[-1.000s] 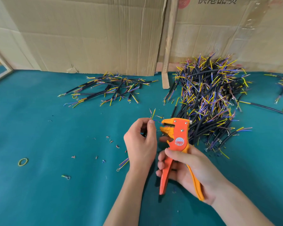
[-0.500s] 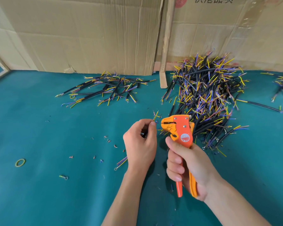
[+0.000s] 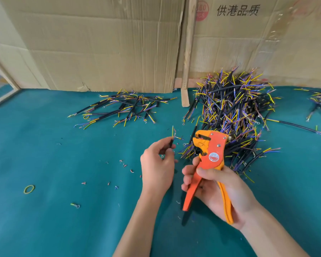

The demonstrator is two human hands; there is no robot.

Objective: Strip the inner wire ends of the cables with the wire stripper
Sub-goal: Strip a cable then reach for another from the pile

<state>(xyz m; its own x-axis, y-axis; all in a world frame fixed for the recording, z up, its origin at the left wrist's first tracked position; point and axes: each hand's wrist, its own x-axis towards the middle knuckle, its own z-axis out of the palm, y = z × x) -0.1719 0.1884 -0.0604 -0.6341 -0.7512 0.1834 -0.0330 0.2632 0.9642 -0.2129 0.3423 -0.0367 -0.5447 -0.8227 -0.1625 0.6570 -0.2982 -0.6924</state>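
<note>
Black cable (image 3: 171, 143) at frame centre, light, floppy: my left hand (image 3: 157, 169) pinches sheath near splayed ends. My right hand (image 3: 214, 188) grips orange wire stripper (image 3: 209, 156), handles spread.

Bright, even light, soft shadows under the hands, wide-angle bending at blurry edges.

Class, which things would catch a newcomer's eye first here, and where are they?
The bright orange wire stripper, gripped in the right hand at centre. Behind it, against the cardboard, a big tangled heap of black cables with yellow and blue wire ends. The left hand pinches one short black cable.
</note>
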